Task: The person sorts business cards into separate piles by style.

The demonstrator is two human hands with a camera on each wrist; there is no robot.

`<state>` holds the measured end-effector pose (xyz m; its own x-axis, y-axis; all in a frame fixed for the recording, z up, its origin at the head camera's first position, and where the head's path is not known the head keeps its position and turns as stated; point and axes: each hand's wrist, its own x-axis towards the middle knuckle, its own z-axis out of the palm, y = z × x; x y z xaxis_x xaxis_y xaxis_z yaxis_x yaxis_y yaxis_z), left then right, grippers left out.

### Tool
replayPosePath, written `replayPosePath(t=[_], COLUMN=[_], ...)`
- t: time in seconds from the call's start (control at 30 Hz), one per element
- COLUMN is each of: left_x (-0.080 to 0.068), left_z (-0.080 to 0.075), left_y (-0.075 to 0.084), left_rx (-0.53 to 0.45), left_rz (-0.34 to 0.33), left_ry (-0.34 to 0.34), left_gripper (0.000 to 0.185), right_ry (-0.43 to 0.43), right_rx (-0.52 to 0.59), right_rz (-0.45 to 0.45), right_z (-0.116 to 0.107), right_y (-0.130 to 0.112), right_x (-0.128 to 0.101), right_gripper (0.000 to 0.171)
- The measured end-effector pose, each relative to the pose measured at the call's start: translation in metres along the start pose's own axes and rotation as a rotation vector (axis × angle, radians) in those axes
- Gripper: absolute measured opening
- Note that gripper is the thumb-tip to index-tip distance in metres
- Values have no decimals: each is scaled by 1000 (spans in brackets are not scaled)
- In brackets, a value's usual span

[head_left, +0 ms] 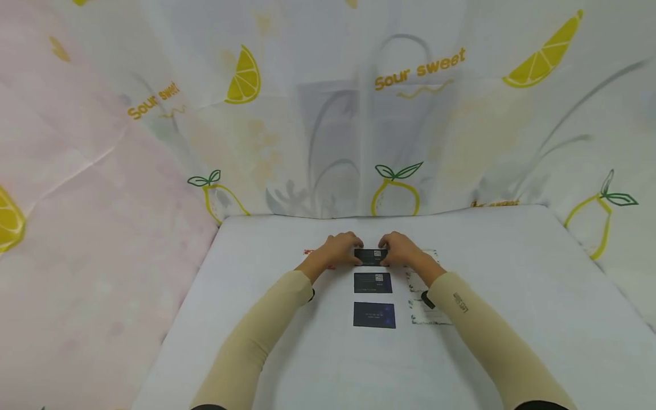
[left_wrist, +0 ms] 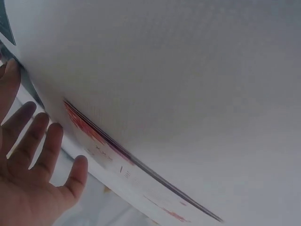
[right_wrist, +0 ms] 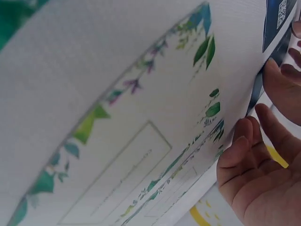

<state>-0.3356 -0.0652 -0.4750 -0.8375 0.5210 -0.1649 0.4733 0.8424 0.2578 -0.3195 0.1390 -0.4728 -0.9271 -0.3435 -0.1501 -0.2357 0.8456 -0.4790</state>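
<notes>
At the top of a column of dark cards, a black card (head_left: 369, 258) with a small white code square lies between both hands. My left hand (head_left: 338, 249) pinches its left end, and my right hand (head_left: 403, 250) pinches its right end, thumbs on the near side. Below it lie a second black card (head_left: 372, 283) and a dark blue card (head_left: 374, 315), spaced apart. The left wrist view shows a stack of red-and-white cards (left_wrist: 117, 160) beside the left fingers. White cards with a leafy border (right_wrist: 136, 113) lie beside the right hand, partly hidden by the forearm in the head view.
The cards lie on a white-covered table (head_left: 246, 250). Behind it hangs a pale curtain (head_left: 328, 142) printed with lemons and lettering, and a pinkish cloth (head_left: 102, 239) covers the left side.
</notes>
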Motion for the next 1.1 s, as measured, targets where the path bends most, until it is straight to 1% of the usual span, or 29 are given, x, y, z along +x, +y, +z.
replayPosePath(t=[0.13,0.27,0.5,0.6,0.73,0.9,1.1], left_x=[-1,-2,-7,-10,-9,-6,-8], left_z=[-1,-1,3,-1,-5,-2,1], left_y=[4,3,-9,-6,0,1,0], left_rx=[24,26,-9,-6,-13,-3,1], left_rz=[-13,-4,-5,-12,6,10,19], left_ry=[-6,-24,-19,-23,-28,-39,-24], left_gripper=[50,49,46,43,41,42,43], right_ry=[1,11,18,23,32,28,26], right_rx=[7,0,-13,-38,-41,-8,-4], right_rz=[-18,-23,-1,3,16,34,28], right_z=[1,3,10,10,8,8,9], right_y=[-2,-3,-12,-13,-8,-3,-4], right_x=[0,-2,1,1,-2,-5,-6], right_gripper=[44,42,44,45,46,47,47])
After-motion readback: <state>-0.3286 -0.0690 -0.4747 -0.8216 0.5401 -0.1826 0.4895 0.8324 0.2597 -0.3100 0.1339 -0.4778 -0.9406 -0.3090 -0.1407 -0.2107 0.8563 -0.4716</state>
